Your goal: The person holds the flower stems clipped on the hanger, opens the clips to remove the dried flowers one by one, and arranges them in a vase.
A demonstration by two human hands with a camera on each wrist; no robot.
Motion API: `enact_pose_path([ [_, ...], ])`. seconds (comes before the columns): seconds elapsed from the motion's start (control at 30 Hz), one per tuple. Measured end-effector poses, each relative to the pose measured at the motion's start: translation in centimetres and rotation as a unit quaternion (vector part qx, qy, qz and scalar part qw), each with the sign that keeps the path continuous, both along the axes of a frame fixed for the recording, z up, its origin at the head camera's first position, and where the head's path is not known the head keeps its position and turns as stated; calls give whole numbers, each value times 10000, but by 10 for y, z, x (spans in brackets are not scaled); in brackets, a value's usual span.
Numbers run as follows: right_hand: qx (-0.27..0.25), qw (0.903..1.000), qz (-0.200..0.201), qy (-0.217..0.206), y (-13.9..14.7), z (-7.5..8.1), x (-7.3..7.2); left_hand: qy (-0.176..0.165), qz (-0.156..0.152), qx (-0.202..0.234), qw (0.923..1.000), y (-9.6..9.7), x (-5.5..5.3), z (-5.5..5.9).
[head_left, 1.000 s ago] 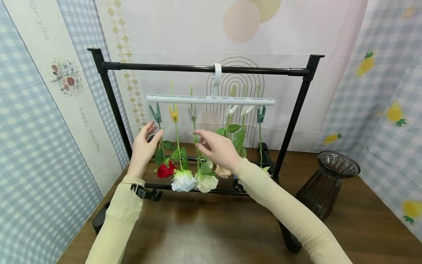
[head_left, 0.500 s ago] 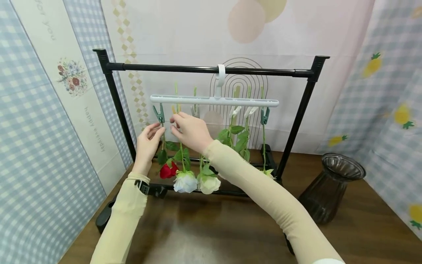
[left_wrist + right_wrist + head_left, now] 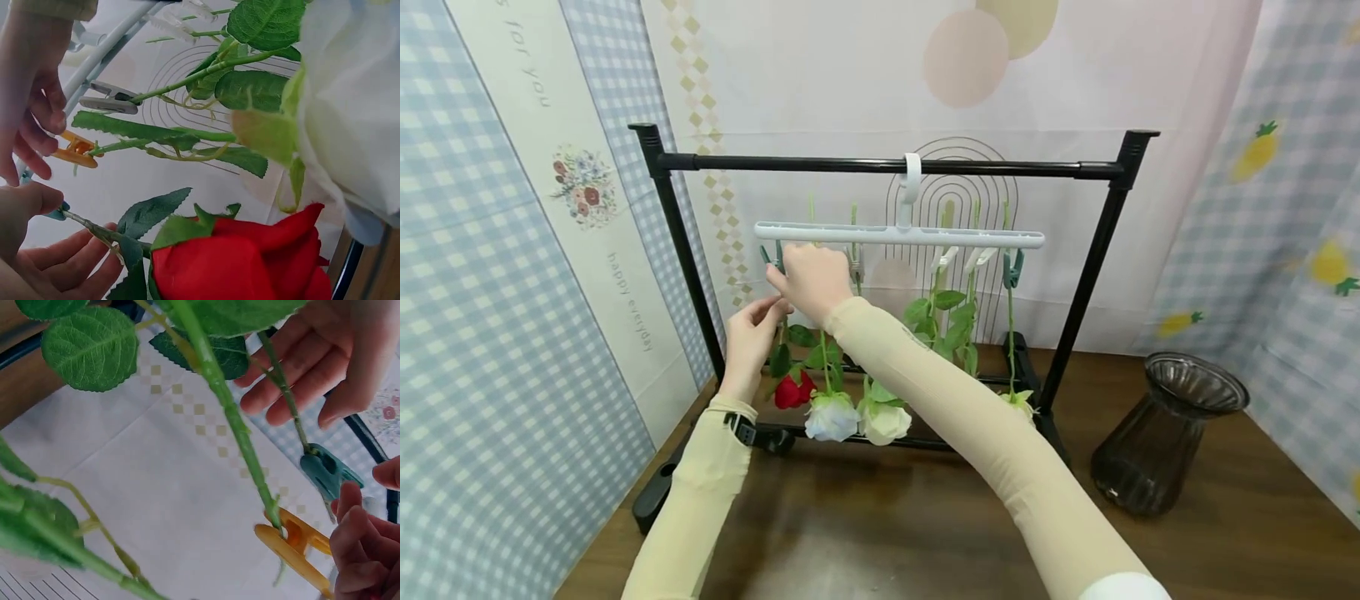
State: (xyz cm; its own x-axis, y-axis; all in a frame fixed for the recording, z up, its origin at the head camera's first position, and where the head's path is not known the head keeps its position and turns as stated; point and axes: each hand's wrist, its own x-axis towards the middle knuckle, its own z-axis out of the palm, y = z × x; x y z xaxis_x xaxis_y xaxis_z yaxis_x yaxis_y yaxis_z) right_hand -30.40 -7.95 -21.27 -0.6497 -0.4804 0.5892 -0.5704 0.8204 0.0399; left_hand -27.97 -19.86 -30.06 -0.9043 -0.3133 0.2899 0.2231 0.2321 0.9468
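Observation:
A red rose (image 3: 793,389) hangs upside down from a teal clip (image 3: 328,472) at the left end of a white hanger (image 3: 827,233). My left hand (image 3: 752,337) is around its stem (image 3: 290,403), fingers loosely bent behind it and thumb apart. At the teal clip, my right hand (image 3: 816,279) has its fingers curled beside the clip's handles, with the thumb apart; contact is hard to tell. A yellow clip (image 3: 294,550) beside it holds the pale blue rose (image 3: 832,417). A cream rose (image 3: 883,421) hangs from a grey clip (image 3: 109,100).
A black rack (image 3: 820,164) carries the hanger. Farther right, white clips (image 3: 945,258) and another teal clip (image 3: 1013,268) hold more stems. A dark ribbed glass vase (image 3: 1153,454) stands on the wooden table (image 3: 865,517) at the right.
My right hand has moved left and up, from near the grey clip past the yellow one to the teal clip. My left hand has moved slightly closer to the red rose's stem.

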Motion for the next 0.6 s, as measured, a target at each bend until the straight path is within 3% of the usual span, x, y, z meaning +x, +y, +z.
enact_pose_path([
  [0.43,-165,9992,-336,138,-12,-3,-14,320,61,-21,9995,5,-3,0],
  [0.6,-174,9993,-232,245,-16,-4,-14,449,181,-73,9988,7,-3,2],
])
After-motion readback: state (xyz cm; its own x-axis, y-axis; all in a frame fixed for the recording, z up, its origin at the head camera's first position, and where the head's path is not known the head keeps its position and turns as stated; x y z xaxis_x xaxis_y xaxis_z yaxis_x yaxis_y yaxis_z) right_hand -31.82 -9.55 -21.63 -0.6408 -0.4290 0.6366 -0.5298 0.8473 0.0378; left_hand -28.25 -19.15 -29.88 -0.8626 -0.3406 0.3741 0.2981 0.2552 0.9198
